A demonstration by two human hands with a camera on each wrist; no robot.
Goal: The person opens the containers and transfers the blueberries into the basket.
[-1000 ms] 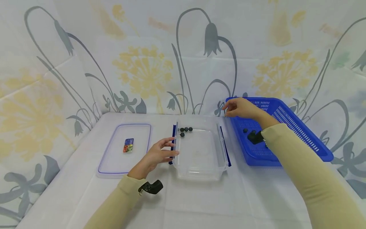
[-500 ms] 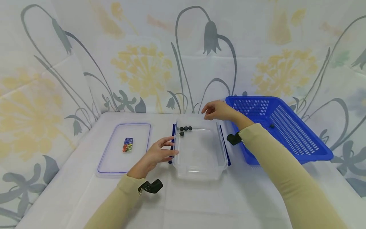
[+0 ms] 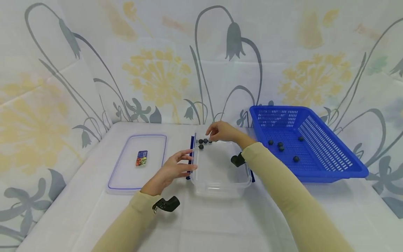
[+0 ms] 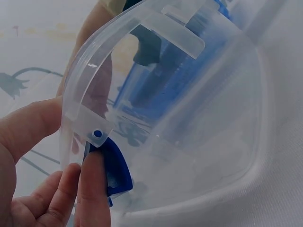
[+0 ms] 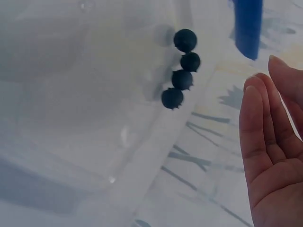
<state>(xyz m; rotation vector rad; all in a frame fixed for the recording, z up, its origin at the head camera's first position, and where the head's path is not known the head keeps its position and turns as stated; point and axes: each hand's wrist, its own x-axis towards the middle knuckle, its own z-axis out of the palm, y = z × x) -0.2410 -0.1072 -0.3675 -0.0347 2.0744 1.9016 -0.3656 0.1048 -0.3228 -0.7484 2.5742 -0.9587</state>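
My left hand [image 3: 173, 169] holds the left side of a clear plastic box [image 3: 220, 185]. In the left wrist view its fingers [image 4: 93, 189] touch the blue latch [image 4: 118, 165] hanging below the rim. Over the far part of the box hovers my right hand [image 3: 225, 132], fingers bent, with thumb and fingertips close together. Whether a berry sits between those tips is hidden. Several blueberries [image 5: 182, 79] form a line inside the box along its far edge. Two of them [image 3: 205, 140] lie below the right fingertips in the head view.
A blue slotted basket [image 3: 330, 150] on the right holds several more blueberries [image 3: 296, 159]. Left of the box lies a clear lid [image 3: 126, 178] with a purple-blue edge and a colourful label [image 3: 141, 158]. A flower-printed cloth [image 3: 214, 87] rises behind the table.
My right hand has moved left and down, from the basket's left edge to above the box's far end. The basket's berries are now uncovered. My left hand stays at the box's side.
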